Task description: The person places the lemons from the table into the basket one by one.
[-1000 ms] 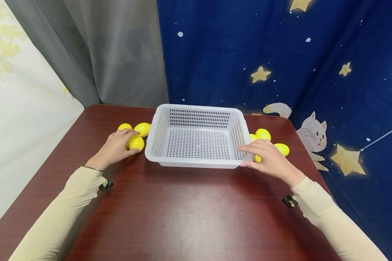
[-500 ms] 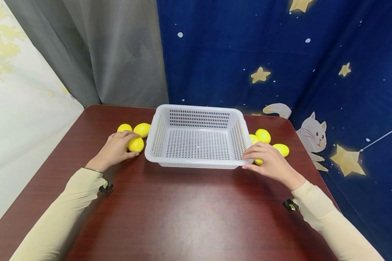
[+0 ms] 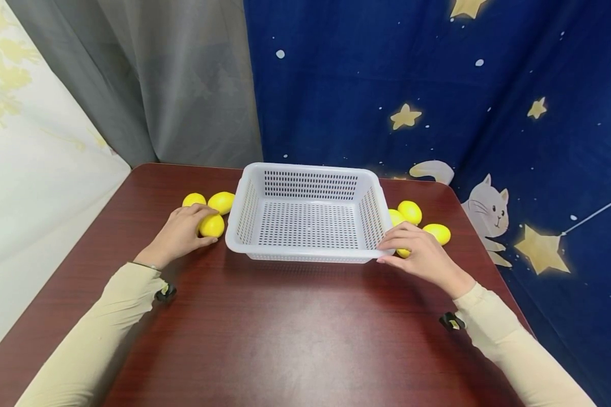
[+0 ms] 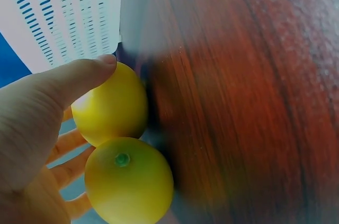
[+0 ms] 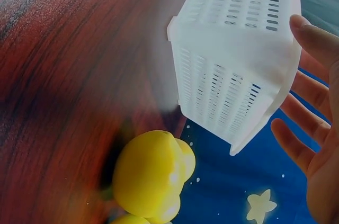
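A white perforated plastic basket (image 3: 310,251) stands on the table between my hands. My left hand (image 3: 182,232) is left of it, fingers curved over a yellow lemon (image 3: 212,226). In the left wrist view the thumb lies against that lemon (image 4: 119,105), with a second lemon (image 4: 130,181) under the palm, hidden from the head view. Two further lemons, one left (image 3: 194,199) and one right (image 3: 221,202), lie beyond the hand. At the basket's near right corner my right hand (image 3: 420,251) pinches the rim, thumb on the near side and fingers over the edge.
Several lemons (image 3: 409,212) lie right of the basket, around and partly behind the right hand; one (image 3: 437,233) sits further right. The dark red wooden table (image 3: 305,333) ends at a grey curtain (image 3: 203,113) and a blue star-patterned curtain (image 3: 336,102) behind.
The right hand's fingers have drawn in from over the basket's inner side to its near right rim. The left hand stays almost still at the lemon.
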The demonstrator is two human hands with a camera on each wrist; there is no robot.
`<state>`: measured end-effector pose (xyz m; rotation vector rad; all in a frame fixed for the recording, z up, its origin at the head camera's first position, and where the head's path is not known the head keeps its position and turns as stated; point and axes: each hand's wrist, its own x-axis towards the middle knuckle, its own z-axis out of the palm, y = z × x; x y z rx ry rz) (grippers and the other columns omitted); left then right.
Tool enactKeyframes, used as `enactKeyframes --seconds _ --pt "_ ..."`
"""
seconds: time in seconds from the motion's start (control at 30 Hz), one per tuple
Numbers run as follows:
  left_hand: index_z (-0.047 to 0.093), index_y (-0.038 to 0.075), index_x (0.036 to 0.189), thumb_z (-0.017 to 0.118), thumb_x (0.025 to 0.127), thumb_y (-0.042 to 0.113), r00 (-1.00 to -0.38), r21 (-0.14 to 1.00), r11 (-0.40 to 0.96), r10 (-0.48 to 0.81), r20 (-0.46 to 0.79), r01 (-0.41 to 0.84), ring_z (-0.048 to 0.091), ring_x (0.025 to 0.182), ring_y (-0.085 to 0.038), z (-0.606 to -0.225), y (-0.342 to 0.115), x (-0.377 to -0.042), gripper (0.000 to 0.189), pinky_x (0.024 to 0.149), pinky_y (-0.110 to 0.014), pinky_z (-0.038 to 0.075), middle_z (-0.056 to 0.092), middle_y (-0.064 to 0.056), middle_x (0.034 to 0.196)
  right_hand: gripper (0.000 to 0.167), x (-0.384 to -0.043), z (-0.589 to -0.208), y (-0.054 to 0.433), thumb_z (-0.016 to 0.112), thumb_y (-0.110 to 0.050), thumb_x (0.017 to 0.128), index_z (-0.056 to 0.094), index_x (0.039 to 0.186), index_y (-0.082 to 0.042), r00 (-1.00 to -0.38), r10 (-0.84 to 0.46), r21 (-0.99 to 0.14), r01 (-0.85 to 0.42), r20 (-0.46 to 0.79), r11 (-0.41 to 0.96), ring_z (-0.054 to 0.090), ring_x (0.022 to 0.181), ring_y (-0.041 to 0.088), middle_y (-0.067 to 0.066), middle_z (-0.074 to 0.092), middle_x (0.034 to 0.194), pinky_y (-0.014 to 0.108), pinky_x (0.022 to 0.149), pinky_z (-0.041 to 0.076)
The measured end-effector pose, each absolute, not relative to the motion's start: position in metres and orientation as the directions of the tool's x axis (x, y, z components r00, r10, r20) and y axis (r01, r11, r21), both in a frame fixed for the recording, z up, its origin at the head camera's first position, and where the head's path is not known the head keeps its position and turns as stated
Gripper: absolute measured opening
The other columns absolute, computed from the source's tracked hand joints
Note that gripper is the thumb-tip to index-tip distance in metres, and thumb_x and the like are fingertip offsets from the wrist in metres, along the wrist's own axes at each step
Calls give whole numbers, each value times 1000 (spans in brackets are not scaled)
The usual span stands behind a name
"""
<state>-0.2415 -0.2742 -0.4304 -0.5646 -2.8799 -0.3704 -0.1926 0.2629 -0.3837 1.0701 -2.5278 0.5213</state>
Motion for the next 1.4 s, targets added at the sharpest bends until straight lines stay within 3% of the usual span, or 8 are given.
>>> enactKeyframes --seconds 0.27,0.97,1.4 --pt "62 3 126 87 71 26 -897 224 883 351 269 413 56 116 -40 -432 -272 -243 65 101 -61 41 59 -21 127 37 -192 -383 262 92 -31 65 80 98 -18 -644 -611 -181 -742 461 646 61 101 11 -7 76 96 21 86 48" --pt "61 1 127 86 71 28 -904 264 875 342 255 406 57 111 -40 -414 -266 -246 67 95 -55 50 57 -23 127 37 -190 -383 263 91 -33 66 80 99 -21 -651 -603 -167 -731 460 662 64 102 14 -7 76 98 32 89 49" --pt "62 3 126 86 73 26 -897 287 865 330 292 412 53 108 -37 -393 -266 -251 63 92 -54 45 57 -19 125 39 -188 -382 264 92 -31 65 80 100 -18 -653 -600 -155 -726 462 670 62 100 14 -5 77 98 34 86 49"
